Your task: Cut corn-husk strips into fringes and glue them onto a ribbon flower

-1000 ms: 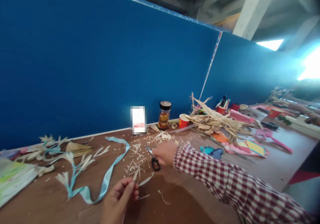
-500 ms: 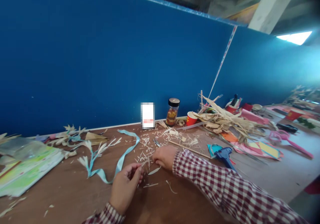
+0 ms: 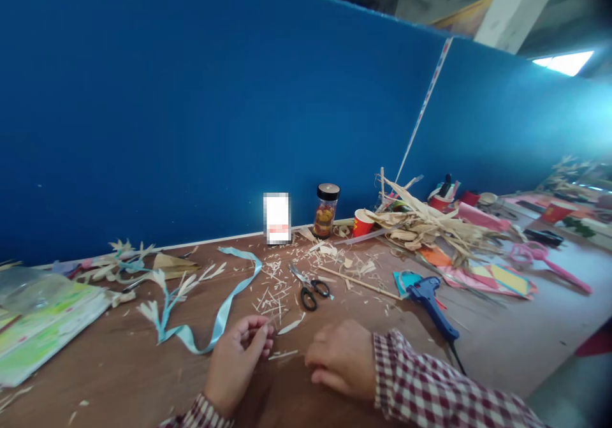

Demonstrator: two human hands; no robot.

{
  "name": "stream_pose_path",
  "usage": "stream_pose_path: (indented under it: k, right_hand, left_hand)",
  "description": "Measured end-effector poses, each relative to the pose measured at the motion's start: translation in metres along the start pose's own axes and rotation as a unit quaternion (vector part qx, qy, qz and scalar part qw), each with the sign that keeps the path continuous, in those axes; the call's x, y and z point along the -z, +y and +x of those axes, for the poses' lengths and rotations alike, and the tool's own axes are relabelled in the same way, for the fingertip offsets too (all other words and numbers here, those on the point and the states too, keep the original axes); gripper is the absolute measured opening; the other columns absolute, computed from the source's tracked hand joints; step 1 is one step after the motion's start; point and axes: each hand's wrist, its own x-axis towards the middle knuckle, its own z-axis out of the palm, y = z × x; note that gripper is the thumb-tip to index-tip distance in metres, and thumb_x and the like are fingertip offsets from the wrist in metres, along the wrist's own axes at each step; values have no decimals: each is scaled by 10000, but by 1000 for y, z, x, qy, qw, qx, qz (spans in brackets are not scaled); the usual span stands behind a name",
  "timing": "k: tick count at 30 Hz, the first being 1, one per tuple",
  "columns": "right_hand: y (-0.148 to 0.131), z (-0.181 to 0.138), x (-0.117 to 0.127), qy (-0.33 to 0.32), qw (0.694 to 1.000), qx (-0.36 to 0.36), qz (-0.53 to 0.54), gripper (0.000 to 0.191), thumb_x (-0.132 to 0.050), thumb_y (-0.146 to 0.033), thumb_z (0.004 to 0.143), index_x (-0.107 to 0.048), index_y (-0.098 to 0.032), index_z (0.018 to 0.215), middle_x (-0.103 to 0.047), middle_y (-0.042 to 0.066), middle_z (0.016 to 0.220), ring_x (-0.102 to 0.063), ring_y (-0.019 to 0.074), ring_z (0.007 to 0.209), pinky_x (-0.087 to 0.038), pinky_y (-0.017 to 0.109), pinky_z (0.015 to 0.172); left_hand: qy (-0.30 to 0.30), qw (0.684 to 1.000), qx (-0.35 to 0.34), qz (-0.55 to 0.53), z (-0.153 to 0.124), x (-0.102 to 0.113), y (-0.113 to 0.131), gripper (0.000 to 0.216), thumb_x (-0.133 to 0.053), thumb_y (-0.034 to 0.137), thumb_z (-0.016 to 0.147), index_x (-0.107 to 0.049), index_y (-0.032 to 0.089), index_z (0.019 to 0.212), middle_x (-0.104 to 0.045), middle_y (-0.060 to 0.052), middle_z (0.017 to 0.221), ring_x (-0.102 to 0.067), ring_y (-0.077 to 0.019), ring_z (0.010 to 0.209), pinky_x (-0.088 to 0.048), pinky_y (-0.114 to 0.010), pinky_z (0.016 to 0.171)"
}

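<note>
My left hand (image 3: 243, 358) is held above the brown tabletop, thumb and fingertips pinched together. Whatever lies between them is too small and pale to make out. To its right, my right hand (image 3: 342, 358) is low over the table, fingers loosely bent, thumb a little apart, with nothing visible in it. Black-handled scissors (image 3: 308, 291) lie beyond both hands, blades slightly apart and pointing away. Around them are scattered pale shavings (image 3: 272, 300) and a leaf-shaped husk piece (image 3: 291, 324). Left of my left hand, a light blue ribbon (image 3: 222, 319) curls beside a blue-stemmed spray of husk flowers (image 3: 165, 300).
A blue glue gun (image 3: 433, 303) and a thin stick (image 3: 358, 282) lie to the right. Behind stand a lidded jar (image 3: 326, 211), a red paper cup (image 3: 362, 222) and a heap of dry husks (image 3: 430, 224). A green-and-white booklet (image 3: 52, 332) is at the left. A blue partition (image 3: 191, 109) rises behind.
My right hand has come away from the scissors, moving right and nearer to me; the scissors now lie fully visible on the table. My left hand keeps its pinch, almost in place.
</note>
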Motion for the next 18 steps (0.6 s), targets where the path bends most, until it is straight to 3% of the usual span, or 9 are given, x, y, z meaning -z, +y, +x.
stream_pose_path:
  k: [6, 9, 14, 18]
  right_hand:
    - [4, -4, -6, 29, 996, -74, 30, 154, -521, -328, 782, -585, -237, 889, -610, 9, 860, -544, 169, 804, -389, 258, 651]
    - [10, 18, -4, 79, 991, -98, 34, 165, -454, -283, 828, -573, -211, 918, -584, 35, 886, -522, 167, 837, -389, 265, 713]
    - [10, 54, -8, 59, 991, -124, -1, 157, -515, -271, 786, -577, -184, 901, -562, 61, 921, -494, 196, 892, -393, 288, 746]
    - [8, 60, -10, 51, 994, -100, -13, 103, -518, -220, 776, -584, -174, 841, -573, 63, 901, -487, 193, 888, -376, 284, 756]
  left_hand:
    - [40, 999, -24, 9, 4, 2, -3, 301, -664, 354, 588, -661, 157, 816, -661, -26, 697, -585, -139, 555, -492, -222, 521]
    - [26, 999, 13, -39, 4, -1, -7, 316, -677, 351, 579, -649, 148, 819, -643, -13, 647, -574, -125, 553, -496, -214, 522]
    - [7, 985, 78, -151, 3, -4, -11, 305, -716, 311, 546, -605, 133, 767, -634, -15, 636, -567, -96, 548, -495, -199, 533]
    - [4, 975, 106, -196, 4, -3, -7, 298, -737, 276, 526, -581, 126, 730, -629, -26, 645, -559, -87, 542, -491, -194, 519]
